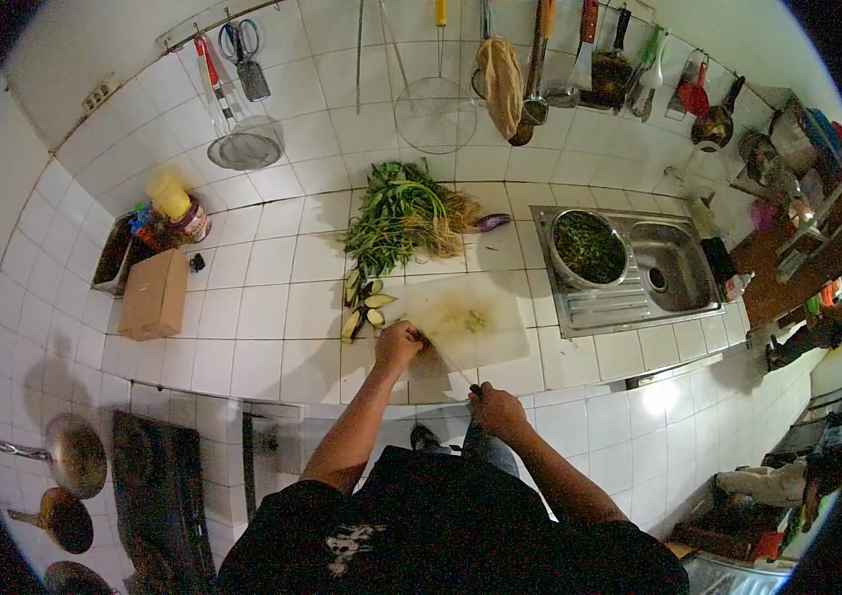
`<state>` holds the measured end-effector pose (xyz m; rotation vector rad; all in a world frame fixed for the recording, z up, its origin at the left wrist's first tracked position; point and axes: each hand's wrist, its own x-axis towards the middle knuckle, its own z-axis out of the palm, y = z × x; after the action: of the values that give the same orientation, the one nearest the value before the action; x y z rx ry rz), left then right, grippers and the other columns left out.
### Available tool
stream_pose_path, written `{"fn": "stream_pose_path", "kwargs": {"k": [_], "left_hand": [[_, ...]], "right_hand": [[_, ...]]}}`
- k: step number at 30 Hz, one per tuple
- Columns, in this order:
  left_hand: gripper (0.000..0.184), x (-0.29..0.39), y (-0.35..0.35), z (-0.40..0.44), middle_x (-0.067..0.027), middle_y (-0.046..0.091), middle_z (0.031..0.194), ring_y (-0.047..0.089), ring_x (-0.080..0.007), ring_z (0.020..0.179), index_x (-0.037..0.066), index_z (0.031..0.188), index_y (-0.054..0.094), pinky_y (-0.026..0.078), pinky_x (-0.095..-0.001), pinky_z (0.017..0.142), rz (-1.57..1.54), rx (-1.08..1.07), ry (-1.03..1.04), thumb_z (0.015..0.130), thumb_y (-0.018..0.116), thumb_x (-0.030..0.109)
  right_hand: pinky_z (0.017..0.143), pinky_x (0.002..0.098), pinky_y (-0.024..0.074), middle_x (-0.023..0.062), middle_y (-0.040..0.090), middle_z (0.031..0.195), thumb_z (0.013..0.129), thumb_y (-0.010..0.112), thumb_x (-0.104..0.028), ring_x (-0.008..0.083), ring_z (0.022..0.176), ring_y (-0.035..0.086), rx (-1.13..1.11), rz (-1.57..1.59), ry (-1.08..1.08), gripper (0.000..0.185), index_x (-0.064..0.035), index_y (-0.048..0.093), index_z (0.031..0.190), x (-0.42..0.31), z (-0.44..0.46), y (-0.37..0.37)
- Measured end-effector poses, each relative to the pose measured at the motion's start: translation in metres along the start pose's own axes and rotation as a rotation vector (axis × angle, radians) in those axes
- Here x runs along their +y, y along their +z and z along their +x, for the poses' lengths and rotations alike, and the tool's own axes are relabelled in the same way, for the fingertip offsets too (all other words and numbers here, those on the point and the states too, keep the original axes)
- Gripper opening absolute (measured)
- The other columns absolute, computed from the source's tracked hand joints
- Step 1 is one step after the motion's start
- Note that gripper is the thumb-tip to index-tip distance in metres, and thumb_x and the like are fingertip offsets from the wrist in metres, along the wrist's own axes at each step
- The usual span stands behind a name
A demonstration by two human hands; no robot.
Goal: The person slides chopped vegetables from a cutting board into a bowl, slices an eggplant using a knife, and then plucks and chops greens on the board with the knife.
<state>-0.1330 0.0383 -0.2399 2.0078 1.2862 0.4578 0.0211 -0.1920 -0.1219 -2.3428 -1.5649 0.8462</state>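
My right hand (498, 412) is wrapped round the handle of a knife (457, 370) at the counter's front edge. The blade slants up and left over a white cutting board (500, 342), its tip close to my left hand (399, 345). My left hand is closed at the board's left edge on a small dark piece that looks like eggplant, mostly hidden by the fingers. Small pale-green bits (476, 321) lie on the board. Cut eggplant pieces (375, 300) with pale flesh rest on the tiles just beyond my left hand.
Leafy greens with roots (406, 213) lie behind the board, beside a purple eggplant (492, 222). A metal bowl of chopped greens (588, 248) stands on the drainboard by the sink (661, 268). A cardboard box (155, 295) sits at left. Utensils hang along the wall.
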Motion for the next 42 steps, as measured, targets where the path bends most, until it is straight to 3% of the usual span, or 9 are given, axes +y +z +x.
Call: {"fn": "stream_pose_path", "kwargs": {"k": [6, 12, 15, 17, 23, 36, 39, 42], "left_hand": [[0.025, 0.015, -0.013, -0.004, -0.0080, 0.067, 0.074, 0.066, -0.0241, 0.072, 0.009, 0.082, 0.065, 0.052, -0.0357, 0.066, 0.033, -0.024, 0.023, 0.062, 0.078, 0.017], [0.022, 0.025, -0.021, -0.012, -0.0068, 0.068, 0.075, 0.067, -0.0255, 0.071, 0.013, 0.082, 0.069, 0.053, -0.0377, 0.066, 0.103, 0.024, 0.018, 0.062, 0.078, 0.018], [0.019, 0.041, -0.032, -0.017, -0.0076, 0.069, 0.077, 0.067, -0.0275, 0.073, 0.014, 0.082, 0.071, 0.053, -0.0394, 0.067, 0.161, -0.017, -0.074, 0.066, 0.076, 0.022], [0.020, 0.041, -0.033, -0.018, -0.0085, 0.070, 0.078, 0.067, -0.0288, 0.074, 0.013, 0.083, 0.072, 0.053, -0.0399, 0.067, 0.213, 0.007, 0.016, 0.069, 0.074, 0.027], [0.021, 0.028, -0.026, -0.010, -0.0079, 0.071, 0.081, 0.068, -0.0275, 0.077, 0.014, 0.086, 0.074, 0.054, -0.0385, 0.070, 0.212, -0.072, -0.010, 0.069, 0.075, 0.027], [0.018, 0.037, -0.032, -0.022, -0.0036, 0.071, 0.081, 0.068, -0.0222, 0.077, 0.016, 0.085, 0.073, 0.054, -0.0363, 0.069, 0.101, -0.033, -0.035, 0.068, 0.076, 0.023], [0.016, 0.044, -0.033, -0.024, -0.0041, 0.071, 0.080, 0.068, -0.0225, 0.075, 0.016, 0.084, 0.073, 0.054, -0.0366, 0.067, 0.200, 0.011, -0.019, 0.070, 0.076, 0.023], [0.015, 0.045, -0.034, -0.029, -0.0057, 0.071, 0.081, 0.068, -0.0245, 0.075, 0.016, 0.084, 0.073, 0.054, -0.0376, 0.066, 0.116, -0.040, -0.037, 0.071, 0.074, 0.022]], "right_hand": [[0.066, 0.0553, 0.0499, 0.0257, 0.065, 0.076, 0.095, 0.046, -0.038, 0.0439, 0.074, 0.064, 0.083, 0.040, -0.010, 0.039, 0.0003, 0.050, 0.098, 0.012, 0.010, 0.009], [0.065, 0.0555, 0.0494, 0.0251, 0.064, 0.075, 0.094, 0.048, -0.040, 0.0439, 0.073, 0.064, -0.006, 0.062, 0.021, 0.039, -0.0011, 0.050, 0.097, 0.017, 0.006, 0.005], [0.064, 0.0559, 0.0491, 0.0252, 0.064, 0.073, 0.093, 0.050, -0.040, 0.0447, 0.072, 0.064, 0.020, 0.030, -0.043, 0.039, -0.0010, 0.051, 0.097, 0.014, -0.002, 0.005], [0.075, 0.0551, 0.0482, 0.0295, 0.064, 0.083, 0.096, 0.044, -0.039, 0.0475, 0.083, 0.062, -0.065, 0.057, 0.031, 0.044, 0.0035, 0.052, 0.100, 0.006, -0.007, -0.002], [0.076, 0.0557, 0.0476, 0.0300, 0.064, 0.084, 0.096, 0.044, -0.042, 0.0478, 0.085, 0.061, -0.033, 0.064, 0.024, 0.047, 0.0038, 0.053, 0.098, 0.004, -0.013, -0.003], [0.075, 0.0563, 0.0476, 0.0296, 0.064, 0.083, 0.096, 0.045, -0.040, 0.0477, 0.083, 0.062, -0.074, 0.035, 0.035, 0.043, 0.0018, 0.052, 0.100, -0.004, -0.010, -0.001], [0.074, 0.0562, 0.0478, 0.0290, 0.064, 0.082, 0.096, 0.045, -0.039, 0.0468, 0.082, 0.062, -0.046, 0.052, -0.023, 0.041, 0.0015, 0.052, 0.100, -0.003, -0.005, -0.002], [0.066, 0.0545, 0.0501, 0.0240, 0.064, 0.077, 0.093, 0.048, -0.037, 0.0439, 0.074, 0.064, 0.049, -0.034, 0.055, 0.035, -0.0021, 0.053, 0.097, 0.005, 0.007, 0.007]]}}
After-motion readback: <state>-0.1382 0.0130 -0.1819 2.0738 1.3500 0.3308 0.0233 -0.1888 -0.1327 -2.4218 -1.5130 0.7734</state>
